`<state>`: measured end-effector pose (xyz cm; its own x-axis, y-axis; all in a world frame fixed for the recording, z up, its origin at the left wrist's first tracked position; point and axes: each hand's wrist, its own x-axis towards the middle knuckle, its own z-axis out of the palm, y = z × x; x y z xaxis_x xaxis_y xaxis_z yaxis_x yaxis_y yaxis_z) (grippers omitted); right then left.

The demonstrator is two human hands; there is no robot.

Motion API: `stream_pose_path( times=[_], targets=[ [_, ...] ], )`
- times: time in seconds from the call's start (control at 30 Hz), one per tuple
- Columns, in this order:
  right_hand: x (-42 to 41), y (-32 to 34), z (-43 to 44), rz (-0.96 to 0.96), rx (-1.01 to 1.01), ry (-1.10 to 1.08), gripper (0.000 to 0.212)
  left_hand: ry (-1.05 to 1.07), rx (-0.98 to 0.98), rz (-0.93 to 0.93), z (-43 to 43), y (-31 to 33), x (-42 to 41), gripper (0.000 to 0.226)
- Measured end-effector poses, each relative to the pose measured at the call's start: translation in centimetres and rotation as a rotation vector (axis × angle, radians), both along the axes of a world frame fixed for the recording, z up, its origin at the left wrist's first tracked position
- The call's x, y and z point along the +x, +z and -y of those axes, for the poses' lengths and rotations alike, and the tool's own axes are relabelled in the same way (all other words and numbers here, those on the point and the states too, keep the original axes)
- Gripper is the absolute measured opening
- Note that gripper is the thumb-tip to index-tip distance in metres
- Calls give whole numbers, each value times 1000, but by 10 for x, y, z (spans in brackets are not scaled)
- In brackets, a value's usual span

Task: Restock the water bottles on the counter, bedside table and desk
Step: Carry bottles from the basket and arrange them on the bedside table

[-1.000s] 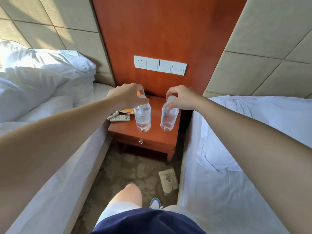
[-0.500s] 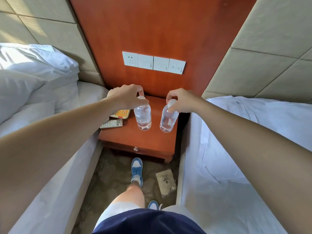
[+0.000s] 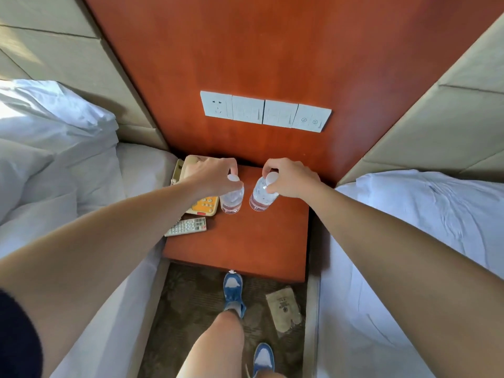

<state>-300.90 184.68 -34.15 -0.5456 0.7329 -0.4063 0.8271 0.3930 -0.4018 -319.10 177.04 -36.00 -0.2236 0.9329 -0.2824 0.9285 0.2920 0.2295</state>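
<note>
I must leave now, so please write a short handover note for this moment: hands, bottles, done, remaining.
Left hand grips the left bottle at its cap; right hand grips the right bottle at its cap.
Both bottles are at the back of the bedside table, right of the phone.
Done: bottles reached the table.
Left: let go; counter and desk are not in view.
</note>
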Motion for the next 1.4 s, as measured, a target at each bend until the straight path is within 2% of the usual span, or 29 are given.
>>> stream_pose_path(
  times=[0.33,0.43,0.8,1.0,1.4],
  targets=[
    [-44,-78,-67,84,-2,-15,26,18,-115,148,-76,-83,-40,21],
    [-53,-95,-85,75,9,-5,26,13,-140,107,-94,-97,-45,21],
    [-85,-130,-143,53,-11,61,18,68,-120,-7,-145,-122,-53,19],
    [-97,-144,-157,29,-16,113,20,105,-121,50,-155,-143,-56,29],
    [-113,-160,-167,51,49,305,31,-7,-146,50,-165,-138,-66,15]
  ],
)
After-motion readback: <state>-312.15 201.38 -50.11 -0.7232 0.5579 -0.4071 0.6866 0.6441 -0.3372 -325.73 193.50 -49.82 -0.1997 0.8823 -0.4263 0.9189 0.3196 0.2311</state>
